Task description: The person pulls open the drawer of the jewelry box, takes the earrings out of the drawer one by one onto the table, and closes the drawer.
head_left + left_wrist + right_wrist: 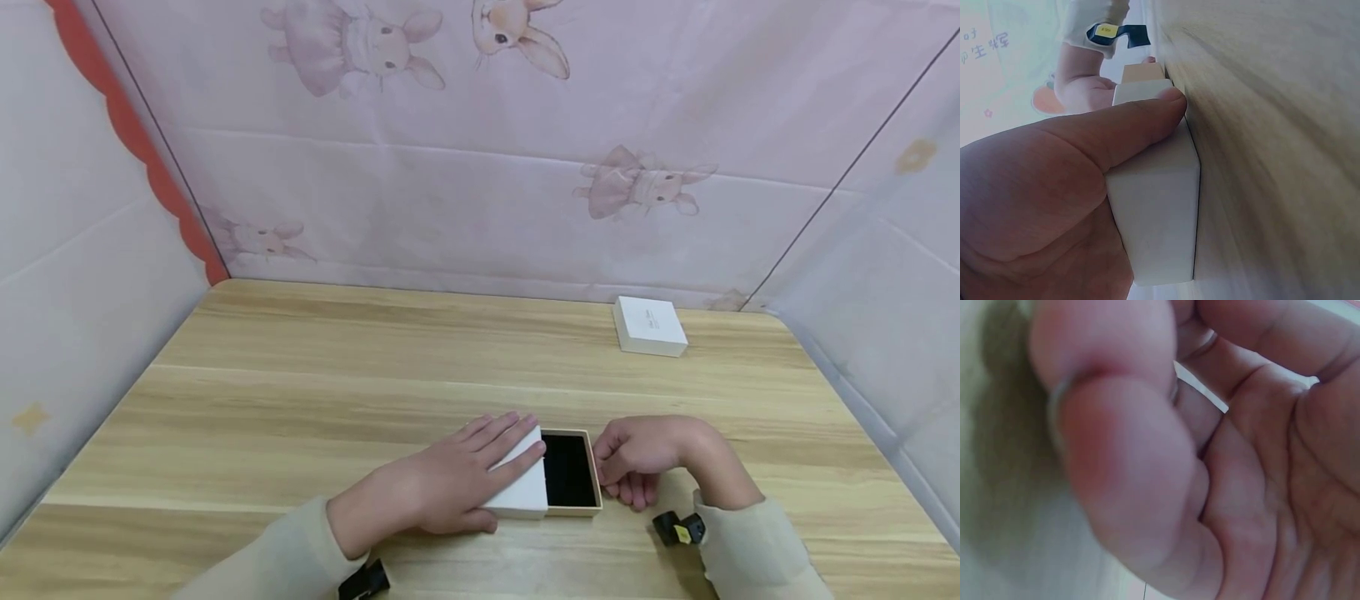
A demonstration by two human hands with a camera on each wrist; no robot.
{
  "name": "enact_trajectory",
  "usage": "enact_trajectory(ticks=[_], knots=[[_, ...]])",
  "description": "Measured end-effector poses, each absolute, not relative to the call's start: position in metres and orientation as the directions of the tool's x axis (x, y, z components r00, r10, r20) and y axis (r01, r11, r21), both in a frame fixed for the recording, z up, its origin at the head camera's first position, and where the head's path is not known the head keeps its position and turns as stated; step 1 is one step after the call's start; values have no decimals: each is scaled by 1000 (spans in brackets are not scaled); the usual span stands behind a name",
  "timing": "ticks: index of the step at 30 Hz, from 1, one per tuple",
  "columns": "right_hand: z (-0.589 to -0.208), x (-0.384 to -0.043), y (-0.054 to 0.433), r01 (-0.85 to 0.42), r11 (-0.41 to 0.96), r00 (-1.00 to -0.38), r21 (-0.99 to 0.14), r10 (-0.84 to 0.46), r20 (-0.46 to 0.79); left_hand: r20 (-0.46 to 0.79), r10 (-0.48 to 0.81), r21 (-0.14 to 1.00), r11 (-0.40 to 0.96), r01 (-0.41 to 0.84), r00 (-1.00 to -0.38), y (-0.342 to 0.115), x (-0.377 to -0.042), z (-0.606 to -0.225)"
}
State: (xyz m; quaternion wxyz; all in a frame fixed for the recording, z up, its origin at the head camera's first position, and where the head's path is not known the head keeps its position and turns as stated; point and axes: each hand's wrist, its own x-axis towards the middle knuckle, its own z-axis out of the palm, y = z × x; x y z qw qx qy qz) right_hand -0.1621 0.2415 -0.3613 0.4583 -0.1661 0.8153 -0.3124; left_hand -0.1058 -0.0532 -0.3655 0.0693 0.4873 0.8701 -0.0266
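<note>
A white slide-out box lies near the table's front, its white sleeve (527, 492) on the left and its tan-edged inner drawer (572, 471) partly out to the right. Black lining shows inside the drawer. Spread over the sleeve's top is my left hand (465, 483); its thumb (1141, 128) presses along the near side in the left wrist view. At the drawer's right end, my right hand (637, 458) pinches the edge with thumb and bent index finger. Its other fingers (1129, 469) curl toward the palm in the right wrist view, where the pinch itself is hidden.
A second white box (651, 326) with small print on its lid stands at the table's back right. The wooden table (337, 375) meets fabric walls with rabbit pictures at the back and sides. Small black cameras (678, 528) sit at both wrists.
</note>
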Motion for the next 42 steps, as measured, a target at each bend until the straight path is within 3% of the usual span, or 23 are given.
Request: enact_trajectory(ticks=[22,42], knots=[[-362,-163,243,22,758,-527,-652,-546,-652,-135,847,-10,518,855,-515,-53,-106,-368],[-361,-164,245,17,763,-522,-647,-545,-656,-148,841,28,530,847,-521,-54,-107,-367]])
